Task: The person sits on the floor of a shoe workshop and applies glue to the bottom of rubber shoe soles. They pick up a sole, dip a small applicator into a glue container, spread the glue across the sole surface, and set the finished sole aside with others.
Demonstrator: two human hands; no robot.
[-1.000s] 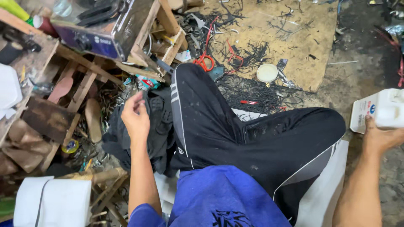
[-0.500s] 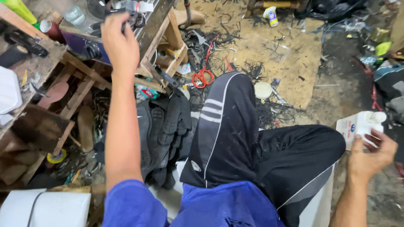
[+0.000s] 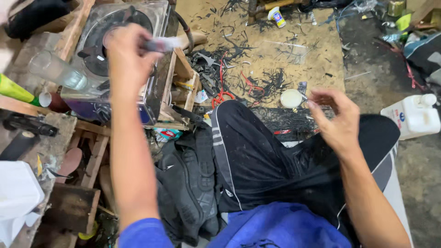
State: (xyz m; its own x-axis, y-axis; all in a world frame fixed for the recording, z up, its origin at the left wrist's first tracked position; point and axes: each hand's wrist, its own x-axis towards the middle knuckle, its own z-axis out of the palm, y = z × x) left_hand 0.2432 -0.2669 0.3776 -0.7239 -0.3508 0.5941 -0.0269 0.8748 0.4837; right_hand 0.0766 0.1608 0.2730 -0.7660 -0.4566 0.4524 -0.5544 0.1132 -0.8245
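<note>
— Overhead, what does each hand do?

— Left hand (image 3: 125, 59), raised over a metal box appliance (image 3: 120, 69), pinches a small blurred grey-and-dark object (image 3: 158, 44) between thumb and fingertips; its kind cannot be told. Right hand (image 3: 337, 120) hovers above the black-trousered knee (image 3: 257, 156), fingers loosely curled and apart, holding nothing that shows.

— Containers near the left hand?

— Just left of it lies a clear glass tumbler (image 3: 57, 71) on its side, seemingly empty. Below that, a green bottle (image 3: 18, 92) with a white cap pokes in. The appliance has a round dark opening on top, under the hand; what is inside cannot be told.

— And near the right hand?

— To its right stands a white plastic jug (image 3: 413, 115) on the dark floor, capped, with a small blue mark on its side; contents hidden. Just left of the fingertips sits a round white lid (image 3: 291, 98) on the sandy ground. Well beyond the hand, a small yellow-and-white tub (image 3: 277, 16) lies among black scraps.

— Any packaging?

— Below the left forearm, a crumpled teal-and-red wrapper (image 3: 167, 134) sits beside wooden slats, above a black bag (image 3: 188, 183).
</note>
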